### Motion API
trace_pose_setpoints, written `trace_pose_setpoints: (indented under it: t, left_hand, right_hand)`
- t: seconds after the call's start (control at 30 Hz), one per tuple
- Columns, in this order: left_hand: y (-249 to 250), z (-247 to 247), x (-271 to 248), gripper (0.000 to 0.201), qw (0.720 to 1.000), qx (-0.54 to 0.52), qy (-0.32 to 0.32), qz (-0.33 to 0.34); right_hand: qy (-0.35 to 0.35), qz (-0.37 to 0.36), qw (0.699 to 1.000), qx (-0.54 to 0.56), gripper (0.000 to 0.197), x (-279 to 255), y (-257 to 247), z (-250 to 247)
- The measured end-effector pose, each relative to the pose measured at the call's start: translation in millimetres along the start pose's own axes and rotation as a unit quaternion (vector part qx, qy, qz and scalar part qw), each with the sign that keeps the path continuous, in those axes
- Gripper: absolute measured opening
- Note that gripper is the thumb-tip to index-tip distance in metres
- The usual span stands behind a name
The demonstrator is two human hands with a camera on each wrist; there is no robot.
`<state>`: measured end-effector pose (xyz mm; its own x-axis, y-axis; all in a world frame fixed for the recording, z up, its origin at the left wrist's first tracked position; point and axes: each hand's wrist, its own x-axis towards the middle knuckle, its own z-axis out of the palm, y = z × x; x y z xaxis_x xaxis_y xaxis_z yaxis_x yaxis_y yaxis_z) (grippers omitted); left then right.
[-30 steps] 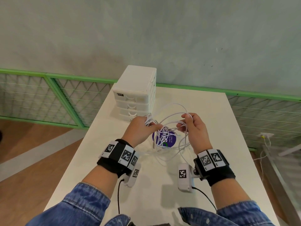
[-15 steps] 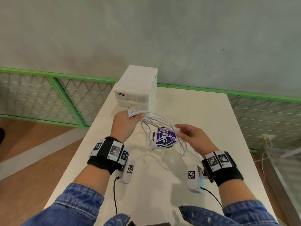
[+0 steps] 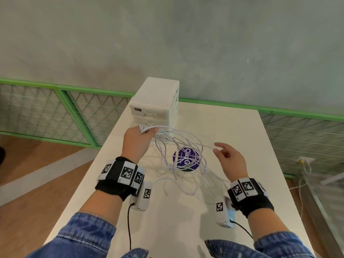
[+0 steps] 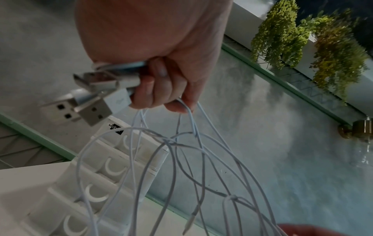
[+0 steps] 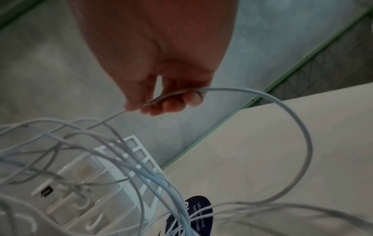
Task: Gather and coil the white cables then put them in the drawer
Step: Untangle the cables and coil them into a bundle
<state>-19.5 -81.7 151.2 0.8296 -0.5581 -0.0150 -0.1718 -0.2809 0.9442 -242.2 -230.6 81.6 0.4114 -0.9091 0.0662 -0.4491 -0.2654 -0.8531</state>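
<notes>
Left hand: your left hand [image 3: 136,144] is closed round a bunch of the white cables [image 3: 178,151] near their plug ends [image 4: 95,99], held up just in front of the drawer box [image 3: 155,107].
Right hand: your right hand [image 3: 229,161] pinches a single strand between thumb and fingertips [image 5: 191,97], the other fingers loosely spread — it holds that one cable only.
Cables: gathered at one end, but the rest hangs in wide, crossing loops between your hands and trails down onto the surface [image 3: 232,127], over a round purple sticker [image 3: 185,159].
Done so far: the gathering looks largely done, as the plug ends sit together in one fist.
Left to do: the coiling, by my reading, has barely taken shape — the loops are loose and uneven. After that, a drawer must be opened; all the drawers in view look closed.
Watch for: the strands cross one another, so a loop may snag as you wind it in.
</notes>
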Motion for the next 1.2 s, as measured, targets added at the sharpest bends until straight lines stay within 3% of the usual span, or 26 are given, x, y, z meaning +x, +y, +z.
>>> trace_pose_setpoints:
  t: [0.1, 0.23, 0.33, 0.5, 0.6, 0.7, 0.8, 0.93, 1.07, 1.2]
  left_hand:
    - [2, 2, -4, 0.052, 1.0, -0.01, -0.002, -0.004]
    - [6, 5, -7, 0.047, 1.0, -0.018, -0.005, -0.009]
    - [5, 5, -9, 0.04, 1.0, -0.028, -0.011, -0.003]
    - [0, 5, -8, 0.04, 0.999, -0.032, -0.007, -0.014]
    - [2, 5, -10, 0.046, 1.0, -0.026, -0.002, -0.017]
    - [6, 8, -13, 0.039, 1.0, -0.026, -0.012, -0.005]
    - [10, 10, -12, 0.04, 0.999, -0.022, -0.029, -0.002]
    - [15, 13, -12, 0.033, 0.999, -0.006, -0.051, 0.014]
    - [16, 14, -10, 0.031, 0.998, 0.0, -0.056, 0.022]
    - [14, 12, -8, 0.03, 0.999, -0.011, -0.05, 0.011]
  right_hand:
    - [0.075, -0.072, 0.995, -0.002, 0.017, -2, -5, 2]
    - [-0.028, -0.123, 0.992, -0.004, 0.01, -7, -15, 7]
    - [-0.072, -0.106, 0.991, -0.049, 0.011, -11, -12, 11]
    - [-0.028, -0.088, 0.993, -0.075, 0.014, -10, -1, 7]
    - [0.015, -0.052, 0.998, -0.037, 0.013, -5, 8, 2]
    - [0.004, -0.037, 0.999, -0.016, 0.015, -3, 11, 0]
    - [0.005, -0.085, 0.996, 0.021, 0.015, -1, 9, 2]
    - [0.023, -0.169, 0.984, -0.043, 0.026, 3, 4, 9]
    - [0.008, -0.12, 0.988, -0.1, 0.041, 10, -2, 9]
    - [-0.045, -0.053, 0.992, -0.103, 0.014, 11, 0, 5]
